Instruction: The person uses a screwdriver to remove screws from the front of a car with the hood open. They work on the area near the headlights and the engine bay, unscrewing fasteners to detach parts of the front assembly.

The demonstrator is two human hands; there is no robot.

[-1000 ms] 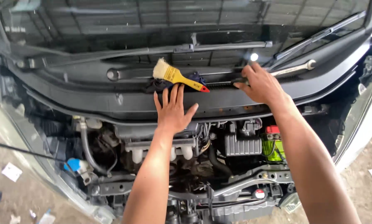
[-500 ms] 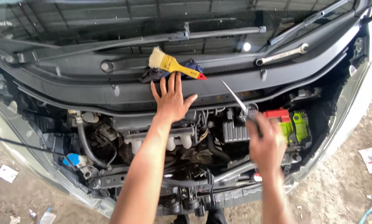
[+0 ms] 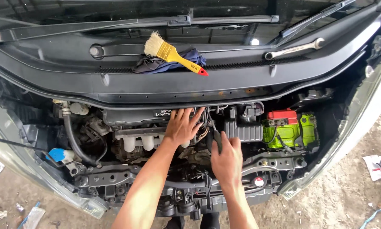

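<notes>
Two hands deep in an open engine bay, one gripping a screwdriver

The left hand (image 3: 182,126) lies flat, fingers spread, on the engine cover (image 3: 135,116), holding nothing. Just beside it, the right hand (image 3: 227,159) is closed around the dark handle of a screwdriver (image 3: 213,127), whose long axis runs up and slightly left, tip pointing away into the engine. Right of both hands sits a bright green battery (image 3: 290,129) with a red cap. Well above them, a yellow-handled brush (image 3: 171,54) lies on a dark cloth (image 3: 156,65), red tip pointing right; a spanner (image 3: 293,48) rests farther right
</notes>
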